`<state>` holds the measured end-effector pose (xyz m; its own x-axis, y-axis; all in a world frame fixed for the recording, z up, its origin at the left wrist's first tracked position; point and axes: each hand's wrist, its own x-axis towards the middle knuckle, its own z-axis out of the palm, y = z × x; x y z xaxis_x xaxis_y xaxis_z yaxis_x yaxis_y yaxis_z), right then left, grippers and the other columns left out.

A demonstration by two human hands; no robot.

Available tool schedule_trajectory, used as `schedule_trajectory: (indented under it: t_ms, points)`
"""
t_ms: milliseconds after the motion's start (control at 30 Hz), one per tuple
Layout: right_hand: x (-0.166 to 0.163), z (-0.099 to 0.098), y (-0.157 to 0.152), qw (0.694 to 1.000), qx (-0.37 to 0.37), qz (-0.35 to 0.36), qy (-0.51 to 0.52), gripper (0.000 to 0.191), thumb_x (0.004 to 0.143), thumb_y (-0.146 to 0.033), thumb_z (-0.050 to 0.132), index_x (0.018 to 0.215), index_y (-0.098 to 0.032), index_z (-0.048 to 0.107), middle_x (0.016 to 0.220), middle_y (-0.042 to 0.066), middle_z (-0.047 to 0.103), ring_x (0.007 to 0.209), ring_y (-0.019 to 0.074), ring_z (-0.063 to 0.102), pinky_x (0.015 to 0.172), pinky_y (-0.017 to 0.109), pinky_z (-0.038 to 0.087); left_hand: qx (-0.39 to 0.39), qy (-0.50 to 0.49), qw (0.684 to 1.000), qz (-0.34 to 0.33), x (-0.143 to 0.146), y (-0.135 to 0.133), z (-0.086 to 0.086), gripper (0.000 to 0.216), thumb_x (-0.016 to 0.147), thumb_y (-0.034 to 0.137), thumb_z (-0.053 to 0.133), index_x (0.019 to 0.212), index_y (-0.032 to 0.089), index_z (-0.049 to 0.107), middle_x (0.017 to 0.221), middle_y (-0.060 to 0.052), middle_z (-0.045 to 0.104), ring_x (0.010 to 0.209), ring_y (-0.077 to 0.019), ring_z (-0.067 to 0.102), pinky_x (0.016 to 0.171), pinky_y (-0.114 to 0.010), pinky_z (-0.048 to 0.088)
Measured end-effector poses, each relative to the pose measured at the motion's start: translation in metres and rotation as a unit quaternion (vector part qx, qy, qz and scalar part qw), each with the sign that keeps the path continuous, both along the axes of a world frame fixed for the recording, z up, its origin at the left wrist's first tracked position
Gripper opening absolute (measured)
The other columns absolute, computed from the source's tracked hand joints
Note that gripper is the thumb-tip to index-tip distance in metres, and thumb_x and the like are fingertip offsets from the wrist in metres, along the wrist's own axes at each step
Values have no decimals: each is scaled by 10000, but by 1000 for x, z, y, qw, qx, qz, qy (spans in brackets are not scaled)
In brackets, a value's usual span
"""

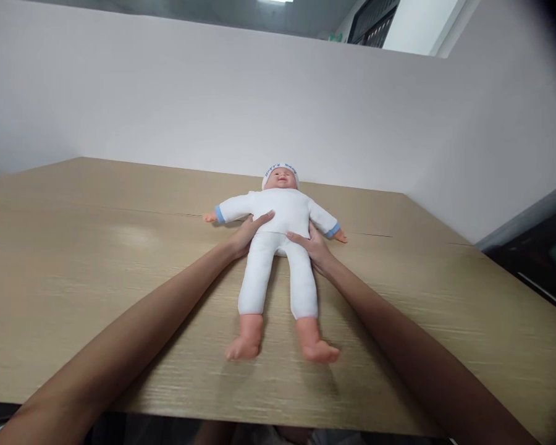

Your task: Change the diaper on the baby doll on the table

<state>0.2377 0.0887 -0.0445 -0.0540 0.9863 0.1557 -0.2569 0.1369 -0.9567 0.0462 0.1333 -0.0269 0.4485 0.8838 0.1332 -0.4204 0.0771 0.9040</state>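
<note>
A baby doll (282, 210) in a white suit with blue cuffs lies on its back on the wooden table (120, 272), its head away from me and its bare feet toward me. Its white cap carries blue lettering. My left hand (250, 232) is wrapped round the doll's waist on the left, thumb on the belly. On the other side my right hand (314, 245) grips the hip, with its thumb across the front. The remaining fingers of both hands are mostly hidden beside and beneath the body. Both doll arms are spread outward.
A pale wall (189, 93) rises behind the table's far edge. At the right, a dark object with a glossy panel (537, 256) stands beside the table. A thin seam crosses the tabletop near the doll's arms.
</note>
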Motion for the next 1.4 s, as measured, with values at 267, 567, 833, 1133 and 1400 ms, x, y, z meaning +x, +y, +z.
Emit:
schedule_trajectory:
  t_ms: [267, 567, 833, 1133, 1400]
  points:
    - [-2, 4, 1, 1000, -20, -9, 8, 946, 639, -464, 954, 1465, -315, 517, 1391, 67, 699, 1317, 378, 633, 1144, 577, 536, 11, 67, 997, 38, -10, -9, -8, 686, 810, 358, 849, 1416, 199, 568, 1360, -132, 717, 1305, -397, 635, 1080, -500, 534]
    - [-4, 8, -10, 999, -7, -16, -40, 964, 736, -487, 870, 1565, -279, 424, 1494, 71, 635, 1345, 348, 618, 1125, 489, 537, 13, 66, 995, 74, -5, -12, -11, 578, 827, 427, 830, 1277, 157, 587, 1327, -157, 711, 1227, -368, 670, 1029, -485, 556]
    - [-3, -2, -10, 996, 9, -50, -80, 1073, 698, -436, 882, 1619, -300, 348, 1516, 63, 612, 1355, 334, 612, 1149, 528, 514, 49, 72, 995, 57, -6, -16, -6, 602, 754, 347, 876, 1269, 170, 621, 1376, -157, 683, 1311, -410, 602, 1065, -504, 521]
    - [-6, -1, 14, 994, 34, -41, -93, 966, 706, -464, 881, 1555, -262, 467, 1502, 77, 625, 1365, 320, 599, 1171, 494, 491, 27, 46, 997, 62, -9, -1, -6, 675, 773, 319, 849, 1364, 184, 551, 1346, -141, 702, 1243, -370, 646, 1064, -500, 503]
    - [0, -9, -12, 991, 64, -25, -114, 1008, 740, -458, 877, 1595, -248, 386, 1629, 100, 485, 1472, 301, 503, 1230, 479, 424, 68, 66, 993, 71, -16, -22, -3, 698, 761, 341, 868, 1391, 241, 586, 1409, -98, 676, 1310, -368, 609, 1078, -463, 512]
